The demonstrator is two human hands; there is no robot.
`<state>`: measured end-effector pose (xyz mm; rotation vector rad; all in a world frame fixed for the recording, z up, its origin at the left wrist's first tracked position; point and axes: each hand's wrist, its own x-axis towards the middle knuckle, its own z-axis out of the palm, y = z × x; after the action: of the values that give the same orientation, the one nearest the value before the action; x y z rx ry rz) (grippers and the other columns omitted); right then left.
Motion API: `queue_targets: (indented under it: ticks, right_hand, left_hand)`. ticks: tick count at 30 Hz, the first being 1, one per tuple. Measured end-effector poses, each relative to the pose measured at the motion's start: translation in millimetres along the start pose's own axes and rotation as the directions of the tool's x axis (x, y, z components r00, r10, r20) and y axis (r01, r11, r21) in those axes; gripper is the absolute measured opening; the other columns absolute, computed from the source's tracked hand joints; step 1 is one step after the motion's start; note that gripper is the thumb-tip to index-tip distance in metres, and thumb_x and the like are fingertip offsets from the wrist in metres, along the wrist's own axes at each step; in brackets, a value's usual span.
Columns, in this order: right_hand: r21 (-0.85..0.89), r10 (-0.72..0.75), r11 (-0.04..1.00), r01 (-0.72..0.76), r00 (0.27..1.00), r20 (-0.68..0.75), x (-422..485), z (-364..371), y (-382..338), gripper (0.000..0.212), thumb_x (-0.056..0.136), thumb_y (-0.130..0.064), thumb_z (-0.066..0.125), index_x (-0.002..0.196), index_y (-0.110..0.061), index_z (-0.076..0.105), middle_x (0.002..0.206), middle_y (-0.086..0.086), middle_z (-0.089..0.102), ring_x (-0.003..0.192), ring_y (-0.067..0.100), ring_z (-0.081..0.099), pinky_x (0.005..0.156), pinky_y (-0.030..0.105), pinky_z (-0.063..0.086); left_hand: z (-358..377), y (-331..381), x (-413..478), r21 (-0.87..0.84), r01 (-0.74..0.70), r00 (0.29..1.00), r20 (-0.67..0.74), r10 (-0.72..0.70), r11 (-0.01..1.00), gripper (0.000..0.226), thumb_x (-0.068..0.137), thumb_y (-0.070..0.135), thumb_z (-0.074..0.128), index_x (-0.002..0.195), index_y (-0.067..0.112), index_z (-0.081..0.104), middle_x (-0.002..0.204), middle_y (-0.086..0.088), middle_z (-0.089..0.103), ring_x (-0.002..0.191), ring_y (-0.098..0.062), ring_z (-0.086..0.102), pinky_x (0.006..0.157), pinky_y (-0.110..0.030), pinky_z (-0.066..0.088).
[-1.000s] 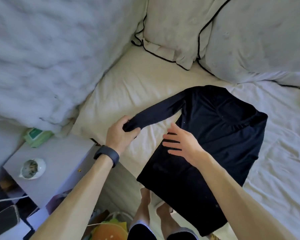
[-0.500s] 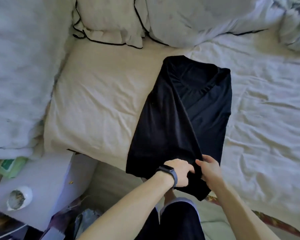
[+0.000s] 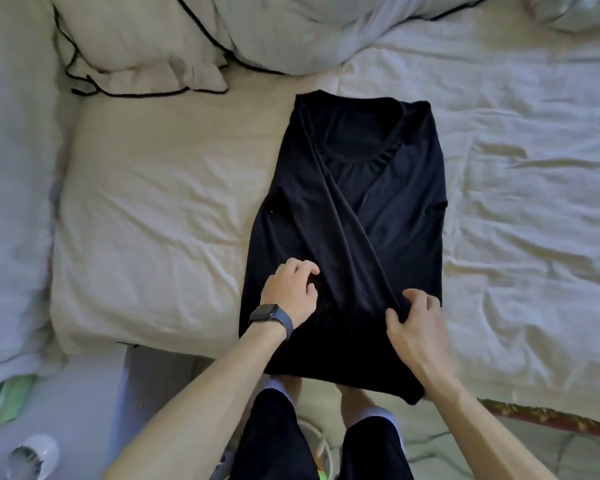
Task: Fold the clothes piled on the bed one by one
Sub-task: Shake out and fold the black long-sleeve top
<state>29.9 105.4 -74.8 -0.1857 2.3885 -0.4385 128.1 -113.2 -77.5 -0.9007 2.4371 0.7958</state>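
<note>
The black long-sleeved shirt of thin soft fabric [image 3: 354,216] lies flat on the bed, a little to the right of the middle of the view, with its round neck opening toward 12 o'clock and its lower hem hanging over the bed edge at 6 o'clock. Both sides are folded inward, and the two sleeves cross over the chest in the form of an X. The left hand [image 3: 290,292] rests on the lower left part of the shirt, at about 7 o'clock from its centre; the fingers are bent and partly spread, pressing on the cloth, and I cannot tell if they pinch any fabric. A dark smartwatch with a dark band [image 3: 270,315] is on this wrist. The right hand [image 3: 414,323] is at about 5 o'clock from the shirt centre; its thumb and fingers are closed on a raised fold of the black cloth. Under the shirt is the wrinkled cream-white bed sheet [image 3: 160,216], which goes on to 3 o'clock. At 11 o'clock lies a white pillow with black piping [image 3: 136,39], touching a larger pale pillow [image 3: 284,26] at 12 o'clock. At 9 o'clock a fluffy pale grey blanket [image 3: 11,188] lies along the bed. At 7 o'clock, beside the bed, stands a light grey bedside table [image 3: 84,403], and on it a small white cup [image 3: 32,459].
</note>
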Motion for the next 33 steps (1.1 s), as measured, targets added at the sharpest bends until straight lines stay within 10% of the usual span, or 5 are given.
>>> queue_targets:
  ticks: [7,17,24,27,33]
  right_hand:
    - [0.195,-0.238,0.952,0.235,0.971,-0.006,124,0,-169,0.054,0.096,-0.041,0.066,0.142,-0.02,0.048,0.135,-0.008,0.06,0.113,0.006,0.053,0.09,0.023,0.039]
    - [0.26,-0.079,0.964,0.052,0.993,0.093,255,30,-300,0.037,0.086,-0.047,0.075,0.107,-0.019,0.062,0.09,-0.009,0.063,0.085,0.012,0.063,0.07,0.025,0.049]
    - [0.433,-0.009,0.895,-0.106,0.967,0.255,270,24,-344,0.023,0.088,-0.029,0.077,0.108,-0.021,0.068,0.111,0.009,0.069,0.076,0.01,0.073,0.063,0.03,0.062]
    - [0.318,-0.053,0.948,0.0,0.986,0.16,281,29,-361,0.064,0.087,-0.032,0.079,0.134,0.003,0.054,0.12,0.006,0.06,0.102,0.017,0.063,0.09,0.047,0.06]
    - [0.4,-0.087,0.916,0.018,0.984,0.154,281,38,-361,0.051,0.084,-0.035,0.081,0.126,-0.009,0.066,0.132,0.009,0.067,0.121,0.024,0.064,0.106,0.041,0.052]
  left_hand:
    - [-69,-60,116,0.011,0.169,0.954,-0.254,-0.161,0.985,0.057,0.092,0.034,0.064,0.141,0.024,0.037,0.14,-0.003,0.041,0.115,-0.027,0.052,0.083,-0.038,0.05]
    - [-81,-134,164,-0.275,0.031,0.974,-0.208,-0.091,0.961,0.026,0.099,0.027,0.051,0.123,0.033,0.061,0.111,0.009,0.07,0.094,-0.021,0.066,0.068,-0.032,0.052]
    - [-68,-150,162,-0.523,0.179,0.964,-0.075,-0.255,0.833,0.022,0.095,0.027,0.055,0.113,0.038,0.063,0.085,0.025,0.064,0.083,-0.007,0.066,0.071,-0.028,0.054]
    - [-69,-144,171,-0.507,0.234,0.961,-0.006,-0.275,0.83,0.02,0.092,0.029,0.052,0.105,0.044,0.057,0.078,0.025,0.06,0.074,-0.004,0.063,0.061,-0.026,0.048]
    - [-77,-150,177,-0.542,0.256,0.962,0.06,-0.267,0.8,0.016,0.087,0.031,0.055,0.09,0.047,0.052,0.078,0.022,0.062,0.073,0.001,0.061,0.064,-0.025,0.047]
